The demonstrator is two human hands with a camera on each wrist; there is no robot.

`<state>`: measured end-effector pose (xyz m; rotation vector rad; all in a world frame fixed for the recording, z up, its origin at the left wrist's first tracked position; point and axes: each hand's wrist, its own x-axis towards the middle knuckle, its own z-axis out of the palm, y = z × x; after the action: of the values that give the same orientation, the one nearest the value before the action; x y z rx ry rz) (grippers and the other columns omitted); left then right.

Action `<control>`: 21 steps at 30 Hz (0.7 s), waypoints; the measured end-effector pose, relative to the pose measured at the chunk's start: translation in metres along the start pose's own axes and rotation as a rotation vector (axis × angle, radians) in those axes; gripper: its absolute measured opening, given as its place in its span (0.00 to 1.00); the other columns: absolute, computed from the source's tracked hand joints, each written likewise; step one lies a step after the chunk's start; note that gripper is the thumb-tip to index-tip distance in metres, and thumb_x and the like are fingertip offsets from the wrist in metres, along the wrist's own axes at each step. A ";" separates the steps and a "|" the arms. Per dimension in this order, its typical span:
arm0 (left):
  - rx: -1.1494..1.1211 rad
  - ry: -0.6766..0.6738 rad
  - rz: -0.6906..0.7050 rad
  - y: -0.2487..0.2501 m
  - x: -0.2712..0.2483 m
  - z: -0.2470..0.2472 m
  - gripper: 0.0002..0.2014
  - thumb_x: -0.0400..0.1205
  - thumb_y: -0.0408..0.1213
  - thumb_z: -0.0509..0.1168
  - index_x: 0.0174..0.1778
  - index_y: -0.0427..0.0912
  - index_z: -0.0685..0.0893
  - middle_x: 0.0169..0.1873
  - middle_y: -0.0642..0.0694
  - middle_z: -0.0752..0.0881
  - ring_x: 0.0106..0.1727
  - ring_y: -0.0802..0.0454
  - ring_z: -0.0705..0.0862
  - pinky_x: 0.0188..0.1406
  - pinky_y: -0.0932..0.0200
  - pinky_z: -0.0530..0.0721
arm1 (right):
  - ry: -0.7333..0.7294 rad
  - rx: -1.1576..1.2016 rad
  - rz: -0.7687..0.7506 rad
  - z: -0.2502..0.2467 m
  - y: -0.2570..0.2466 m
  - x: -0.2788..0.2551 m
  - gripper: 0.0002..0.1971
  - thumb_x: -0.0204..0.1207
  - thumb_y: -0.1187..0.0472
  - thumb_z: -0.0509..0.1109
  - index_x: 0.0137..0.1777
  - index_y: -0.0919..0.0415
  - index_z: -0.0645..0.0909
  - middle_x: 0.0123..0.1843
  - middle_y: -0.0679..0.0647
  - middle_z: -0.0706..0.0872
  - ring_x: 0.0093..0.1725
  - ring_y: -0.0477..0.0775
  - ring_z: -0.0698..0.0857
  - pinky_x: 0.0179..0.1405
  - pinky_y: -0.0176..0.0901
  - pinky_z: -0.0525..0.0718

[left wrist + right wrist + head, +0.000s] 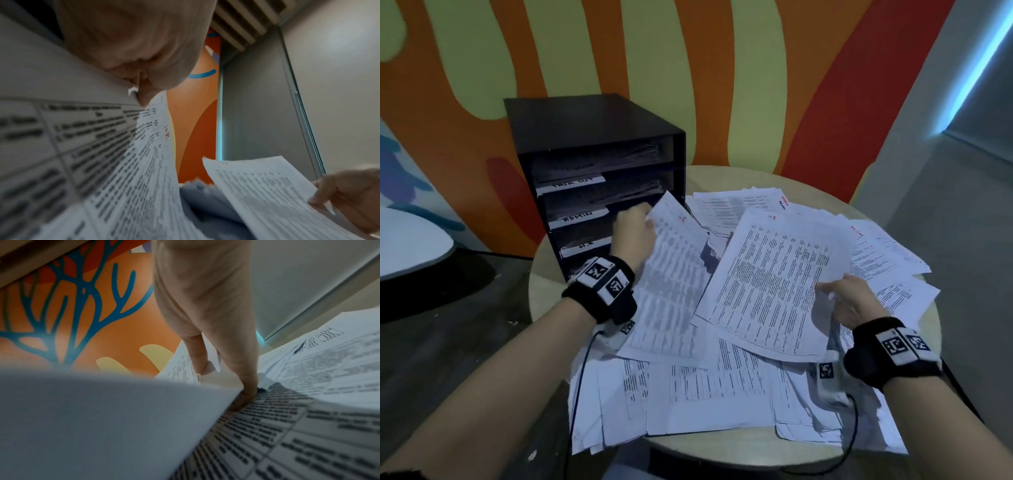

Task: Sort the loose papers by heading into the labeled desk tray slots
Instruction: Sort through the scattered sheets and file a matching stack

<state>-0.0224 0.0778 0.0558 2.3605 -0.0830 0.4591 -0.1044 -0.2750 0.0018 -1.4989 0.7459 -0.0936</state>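
A black desk tray (pixel 599 137) with labelled slots stands at the table's back left; papers lie in its upper slots. My left hand (pixel 631 231) grips the top left edge of a printed sheet (pixel 671 274) marked "HR" in red (pixel 167 133), lifted just in front of the lower slots. My right hand (pixel 849 301) pinches the right edge of another printed sheet (pixel 774 281) and holds it raised over the pile. In the right wrist view the fingers (pixel 205 356) clamp that sheet (pixel 102 418). Loose papers (pixel 705 387) cover the table.
The round wooden table (pixel 722 442) stands against an orange, red and green painted wall (pixel 688 68). A white tabletop (pixel 410 240) sits at the far left. Black cables (pixel 578 377) run from both wristbands over the table's front edge.
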 end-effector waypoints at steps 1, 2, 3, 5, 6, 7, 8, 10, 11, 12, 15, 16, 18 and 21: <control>0.008 0.049 0.028 0.001 0.002 -0.009 0.09 0.85 0.26 0.58 0.50 0.36 0.84 0.42 0.38 0.86 0.40 0.40 0.83 0.39 0.52 0.82 | 0.015 -0.018 -0.011 0.002 -0.001 0.000 0.16 0.76 0.82 0.65 0.61 0.73 0.76 0.58 0.66 0.83 0.54 0.63 0.80 0.48 0.50 0.75; 0.016 0.100 0.059 0.003 0.004 -0.019 0.09 0.85 0.26 0.58 0.54 0.36 0.83 0.42 0.37 0.86 0.41 0.39 0.83 0.37 0.52 0.82 | 0.024 -0.034 -0.018 0.004 -0.002 -0.001 0.14 0.75 0.83 0.64 0.59 0.72 0.77 0.52 0.65 0.83 0.48 0.62 0.80 0.42 0.50 0.75; 0.014 0.153 0.085 0.004 0.006 -0.028 0.09 0.85 0.27 0.57 0.56 0.36 0.83 0.42 0.37 0.86 0.40 0.39 0.83 0.37 0.51 0.82 | 0.030 -0.052 -0.026 0.006 -0.003 -0.002 0.14 0.76 0.84 0.63 0.58 0.72 0.77 0.46 0.63 0.82 0.42 0.60 0.78 0.37 0.48 0.74; -0.030 0.275 0.153 0.011 0.008 -0.048 0.08 0.85 0.27 0.58 0.54 0.35 0.81 0.40 0.39 0.84 0.39 0.44 0.81 0.39 0.55 0.79 | 0.028 -0.085 -0.049 0.010 -0.004 -0.004 0.14 0.75 0.83 0.62 0.57 0.72 0.78 0.40 0.61 0.80 0.39 0.59 0.76 0.35 0.46 0.72; -0.079 0.323 0.190 0.015 0.009 -0.057 0.06 0.84 0.27 0.58 0.51 0.35 0.81 0.37 0.43 0.83 0.37 0.50 0.78 0.37 0.59 0.75 | 0.023 -0.093 -0.065 0.012 -0.004 -0.006 0.13 0.75 0.83 0.61 0.56 0.72 0.78 0.41 0.61 0.80 0.41 0.60 0.76 0.37 0.48 0.72; -0.146 0.355 0.216 0.019 0.010 -0.063 0.05 0.84 0.27 0.59 0.46 0.37 0.80 0.34 0.47 0.80 0.35 0.56 0.75 0.35 0.62 0.72 | 0.020 -0.092 -0.082 0.015 -0.005 -0.007 0.13 0.75 0.83 0.61 0.55 0.72 0.79 0.42 0.61 0.80 0.43 0.60 0.76 0.39 0.50 0.72; -0.223 0.378 0.225 0.024 0.010 -0.069 0.06 0.84 0.27 0.59 0.43 0.39 0.78 0.32 0.51 0.78 0.32 0.60 0.72 0.32 0.66 0.69 | 0.015 -0.085 -0.099 0.017 -0.006 -0.009 0.13 0.75 0.83 0.60 0.54 0.73 0.79 0.41 0.61 0.80 0.44 0.60 0.75 0.40 0.51 0.71; -0.383 0.383 0.201 0.032 0.010 -0.075 0.06 0.84 0.28 0.61 0.42 0.41 0.78 0.31 0.57 0.77 0.30 0.63 0.73 0.30 0.73 0.69 | 0.010 -0.067 -0.123 0.022 -0.010 -0.014 0.11 0.76 0.81 0.60 0.53 0.73 0.79 0.40 0.60 0.79 0.44 0.60 0.75 0.40 0.52 0.70; -0.465 0.356 0.175 0.035 0.010 -0.074 0.07 0.84 0.28 0.62 0.41 0.41 0.78 0.32 0.57 0.78 0.29 0.66 0.75 0.29 0.75 0.71 | 0.001 -0.057 -0.133 0.024 -0.013 -0.017 0.09 0.77 0.80 0.60 0.52 0.72 0.79 0.40 0.60 0.79 0.44 0.60 0.75 0.42 0.52 0.70; -0.534 0.317 0.151 0.039 0.009 -0.073 0.07 0.85 0.28 0.62 0.41 0.40 0.78 0.32 0.56 0.80 0.29 0.69 0.76 0.28 0.76 0.72 | -0.017 -0.043 -0.144 0.026 -0.016 -0.020 0.08 0.77 0.80 0.60 0.50 0.70 0.78 0.41 0.61 0.78 0.45 0.60 0.74 0.44 0.53 0.69; -0.637 0.202 0.049 0.042 0.009 -0.055 0.05 0.86 0.30 0.62 0.43 0.38 0.78 0.34 0.48 0.84 0.30 0.66 0.83 0.30 0.70 0.80 | -0.114 0.003 -0.192 0.030 -0.026 -0.030 0.08 0.79 0.76 0.61 0.55 0.72 0.78 0.49 0.62 0.81 0.49 0.62 0.77 0.46 0.56 0.74; -0.661 0.167 0.007 0.042 0.010 -0.046 0.05 0.86 0.31 0.62 0.43 0.37 0.78 0.37 0.43 0.86 0.34 0.59 0.85 0.33 0.63 0.82 | -0.145 0.027 -0.204 0.032 -0.029 -0.033 0.11 0.80 0.75 0.62 0.59 0.73 0.79 0.51 0.62 0.84 0.51 0.63 0.81 0.49 0.59 0.78; -0.667 0.093 -0.063 0.039 0.010 -0.024 0.07 0.86 0.32 0.63 0.41 0.38 0.76 0.42 0.35 0.86 0.41 0.45 0.86 0.39 0.53 0.82 | -0.208 0.067 -0.230 0.036 -0.036 -0.038 0.13 0.80 0.76 0.61 0.61 0.73 0.81 0.54 0.65 0.89 0.53 0.66 0.86 0.58 0.62 0.82; -0.662 -0.028 -0.167 0.036 0.008 0.009 0.07 0.87 0.35 0.61 0.42 0.41 0.75 0.49 0.34 0.85 0.48 0.40 0.85 0.46 0.49 0.83 | -0.302 0.095 -0.274 0.044 -0.044 -0.049 0.11 0.83 0.71 0.61 0.58 0.72 0.83 0.54 0.64 0.90 0.54 0.65 0.89 0.61 0.63 0.84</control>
<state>-0.0191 0.0458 0.0761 1.7058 -0.0409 0.2624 -0.1038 -0.2184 0.0563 -1.4755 0.2885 -0.1048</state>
